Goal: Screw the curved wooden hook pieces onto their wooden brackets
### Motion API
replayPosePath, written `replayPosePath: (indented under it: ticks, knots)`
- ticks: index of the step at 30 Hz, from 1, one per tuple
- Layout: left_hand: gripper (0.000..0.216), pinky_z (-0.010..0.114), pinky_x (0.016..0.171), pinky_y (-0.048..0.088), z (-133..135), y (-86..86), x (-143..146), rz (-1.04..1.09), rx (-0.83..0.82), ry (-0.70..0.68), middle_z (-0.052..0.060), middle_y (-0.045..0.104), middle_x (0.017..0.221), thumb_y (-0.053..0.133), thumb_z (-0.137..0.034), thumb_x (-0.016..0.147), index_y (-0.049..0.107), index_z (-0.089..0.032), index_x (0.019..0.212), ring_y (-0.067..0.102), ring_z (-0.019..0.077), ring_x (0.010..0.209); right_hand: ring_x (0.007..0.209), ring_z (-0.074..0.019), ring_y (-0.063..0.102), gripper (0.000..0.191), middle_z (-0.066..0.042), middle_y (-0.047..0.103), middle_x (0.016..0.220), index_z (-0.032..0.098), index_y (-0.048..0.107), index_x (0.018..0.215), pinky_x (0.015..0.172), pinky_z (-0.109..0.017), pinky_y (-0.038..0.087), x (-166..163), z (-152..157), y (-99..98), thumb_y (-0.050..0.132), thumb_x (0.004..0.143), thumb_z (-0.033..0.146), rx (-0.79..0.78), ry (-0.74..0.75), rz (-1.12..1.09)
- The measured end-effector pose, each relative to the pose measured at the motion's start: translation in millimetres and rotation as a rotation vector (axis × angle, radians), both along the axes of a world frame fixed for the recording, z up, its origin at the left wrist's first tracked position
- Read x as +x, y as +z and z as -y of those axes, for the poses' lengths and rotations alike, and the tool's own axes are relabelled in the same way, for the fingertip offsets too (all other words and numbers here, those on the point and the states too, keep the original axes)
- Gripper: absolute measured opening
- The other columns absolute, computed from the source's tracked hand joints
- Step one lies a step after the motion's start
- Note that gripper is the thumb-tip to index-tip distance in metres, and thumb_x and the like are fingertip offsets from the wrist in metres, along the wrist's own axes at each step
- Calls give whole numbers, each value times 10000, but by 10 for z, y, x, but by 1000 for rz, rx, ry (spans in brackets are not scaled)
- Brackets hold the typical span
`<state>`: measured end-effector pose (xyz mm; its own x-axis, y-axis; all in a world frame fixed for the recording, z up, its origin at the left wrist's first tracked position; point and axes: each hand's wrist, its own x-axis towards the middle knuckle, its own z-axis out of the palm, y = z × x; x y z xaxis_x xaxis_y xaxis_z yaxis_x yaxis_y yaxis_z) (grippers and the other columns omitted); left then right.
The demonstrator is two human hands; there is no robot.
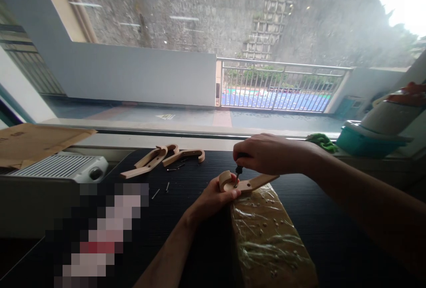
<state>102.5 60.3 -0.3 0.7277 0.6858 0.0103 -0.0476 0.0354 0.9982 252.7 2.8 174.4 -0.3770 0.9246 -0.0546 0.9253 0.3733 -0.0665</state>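
Note:
A pale wooden hook (pixel 246 185) with a curled end lies across the far end of a box wrapped in clear film (pixel 266 230). Around the curled end my left hand (pixel 216 192) is closed, its thumb on the wood. My right hand (pixel 253 152) grips a screwdriver (pixel 238 170) from above, its handle mostly hidden in the fist. The shaft points down into the hook beside the curl; whether a screw sits under the tip I cannot tell. More wooden hooks (pixel 184 156) lie at the back left of the black table.
Loose screws (pixel 167 187) lie on the black table (pixel 186 181) left of my left hand. A white slatted appliance (pixel 63 166) with cardboard (pixel 40 144) on it stands left. A green cloth (pixel 321 142) and teal container (pixel 359 139) sit at right by the window.

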Motion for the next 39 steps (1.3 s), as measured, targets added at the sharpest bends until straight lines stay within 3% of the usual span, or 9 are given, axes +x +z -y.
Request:
replayPosePath:
  ticks: [9, 17, 27, 35, 39]
  knots:
    - [291, 233, 755, 383, -6, -10, -1, 12, 11, 2, -15, 576, 830, 691, -283, 691, 581, -168, 934, 526, 135, 789, 612, -134, 473, 334, -54, 633, 736, 165, 640, 850, 539, -271, 299, -8, -33, -102, 380, 876, 372, 69, -54, 47]
    - [271, 217, 748, 377, -23, -21, 2, 22, -1, -38, -13, 566, 824, 672, -278, 719, 586, -153, 943, 515, 123, 784, 622, -116, 488, 218, 2, 647, 757, 227, 652, 857, 549, -260, 318, -23, 6, 69, 443, 830, 281, 6, 45, 21]
    - [280, 203, 724, 370, 1, 14, 3, 6, -5, -16, -18, 553, 816, 688, -258, 698, 588, -146, 935, 495, 108, 762, 620, -122, 473, 296, -41, 630, 751, 169, 626, 844, 544, -256, 320, -4, -16, -101, 393, 865, 350, 47, -59, 4]
    - [267, 202, 721, 371, 7, 27, -14, -6, 1, -16, -18, 550, 808, 677, -265, 712, 589, -148, 936, 487, 106, 757, 589, -115, 467, 207, 1, 637, 719, 228, 645, 824, 527, -263, 281, -53, 6, 54, 453, 821, 306, 11, 0, 40]
    - [262, 198, 692, 364, 16, 62, -10, -15, -3, -14, -22, 530, 776, 679, -254, 706, 582, -141, 923, 472, 99, 726, 603, -113, 465, 227, -2, 631, 716, 210, 626, 781, 548, -264, 290, -51, -11, 13, 420, 843, 283, 7, 36, 18]
